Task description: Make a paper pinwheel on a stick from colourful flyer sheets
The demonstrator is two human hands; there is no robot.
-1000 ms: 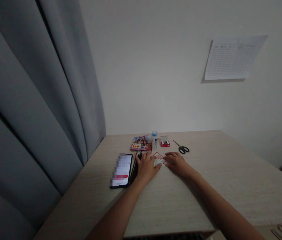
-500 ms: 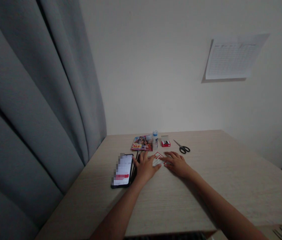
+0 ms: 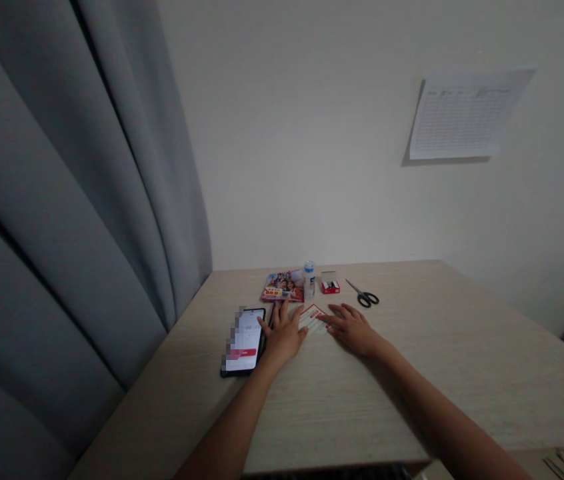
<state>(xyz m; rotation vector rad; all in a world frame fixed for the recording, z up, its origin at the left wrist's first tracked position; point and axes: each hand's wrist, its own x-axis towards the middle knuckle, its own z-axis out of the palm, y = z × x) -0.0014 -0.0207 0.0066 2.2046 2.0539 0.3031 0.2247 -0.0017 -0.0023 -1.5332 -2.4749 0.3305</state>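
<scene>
Printed card (image 3: 311,317): left hand (image 3: 283,335)'s 2 o'clock, right hand (image 3: 355,331)'s 10; both touching. Long axis unclear. Fingers spread, gripping nothing.

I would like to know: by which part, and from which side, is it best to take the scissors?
Best, I think, by the black handle loops, coming from the near right side with the right hand. The scissors lie flat on the table, loops toward the person, while the thin blades point away and leftward, toward the wall.
</scene>
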